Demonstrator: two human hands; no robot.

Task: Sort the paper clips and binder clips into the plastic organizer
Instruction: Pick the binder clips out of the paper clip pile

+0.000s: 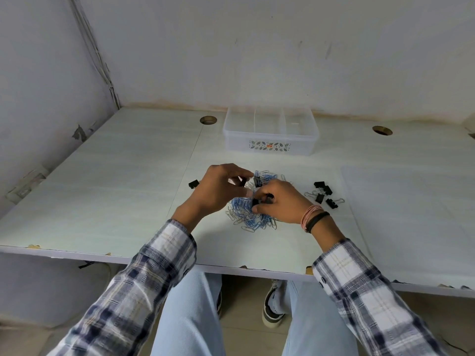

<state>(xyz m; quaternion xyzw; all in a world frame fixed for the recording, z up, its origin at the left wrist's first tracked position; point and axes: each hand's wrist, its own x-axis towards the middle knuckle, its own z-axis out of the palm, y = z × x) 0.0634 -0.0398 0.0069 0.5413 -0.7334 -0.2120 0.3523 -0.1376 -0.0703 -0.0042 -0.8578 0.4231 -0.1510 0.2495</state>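
Bench: bench point(108, 191) with a pale, faintly streaked top, chipped along its near edge, pushed into a corner of whitish, scuffed walls.
Holes: two round cable holes near the back edge, one at left point(208, 120), one at right point(382, 130).
Below the bench: light blue trousers and a dark-and-cream shoe point(273, 308) on a tiled floor.
Organizer: clear plastic organizer point(270, 143) at the back of the bench, against the wall, well apart from the hands; long axis left to right, inner dividers running front to back, a leaf-pattern label on its near wall. Its compartments look bare, though the clear plastic makes this hard to tell.
Paper clips: heap of blue and silver paper clips point(246, 217) in the middle of the bench, partly hidden under both hands; the clips lie every way.
Loose binder clips: a group of black binder clips point(324, 194) just right of the heap, handles pointing in mixed directions; one lone binder clip point(193, 184) left of the heap.
Left hand: left hand point(218, 191) over the heap, fingers curled, fingertips pinching a small black binder clip point(241, 181).
Right hand: right hand point(280, 204) on the heap's right part, fingers curled round another black clip point(257, 202); wristbands on the wrist.
Sleeves: plaid in navy and white.
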